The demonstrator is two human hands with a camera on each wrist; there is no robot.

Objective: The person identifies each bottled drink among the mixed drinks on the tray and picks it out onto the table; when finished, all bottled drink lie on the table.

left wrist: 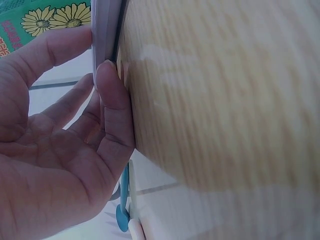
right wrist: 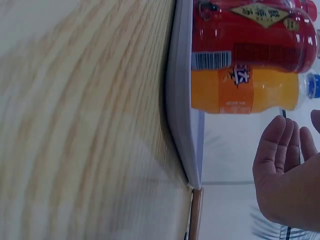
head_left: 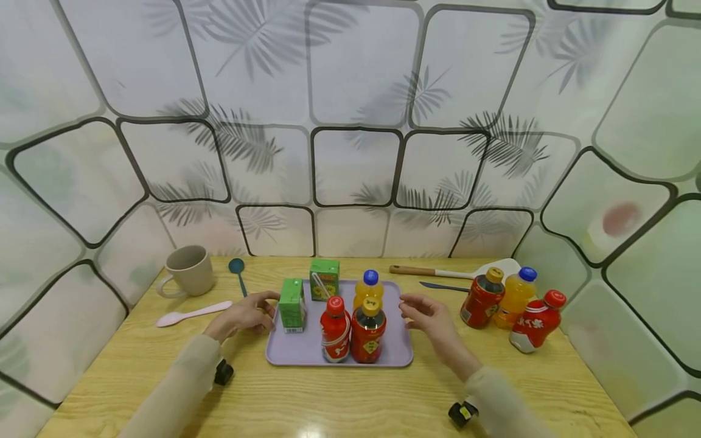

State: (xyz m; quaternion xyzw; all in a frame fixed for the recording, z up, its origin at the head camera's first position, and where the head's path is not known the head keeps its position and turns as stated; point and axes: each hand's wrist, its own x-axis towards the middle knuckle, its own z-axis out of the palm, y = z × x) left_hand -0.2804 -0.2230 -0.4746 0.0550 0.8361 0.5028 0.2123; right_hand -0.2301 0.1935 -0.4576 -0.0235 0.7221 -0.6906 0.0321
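Note:
A lilac tray [head_left: 306, 353] lies on the wooden table, carrying two green drink cartons [head_left: 292, 307], a red-capped red bottle [head_left: 335, 334], a yellow-capped dark bottle [head_left: 369, 334] and an orange drink bottle [head_left: 368, 287] with a blue cap. At the tray's left edge, my left hand [head_left: 252, 313] pinches the rim; the left wrist view shows the thumb on the rim's side and a fingertip [left wrist: 112, 82] low at its underside. My right hand [head_left: 432, 313] hovers beside the right edge, fingers relaxed, holding nothing. In the right wrist view that hand [right wrist: 290, 175] is apart from the tray wall [right wrist: 182, 100].
On the left are a beige mug [head_left: 190, 271], a dark teal spoon [head_left: 238, 271] and a pink spoon [head_left: 191, 313]. Three more bottles, including a red one [head_left: 537, 322], stand at right. Behind them lie a wooden-handled spatula [head_left: 432, 272] and a dark knife [head_left: 443, 286].

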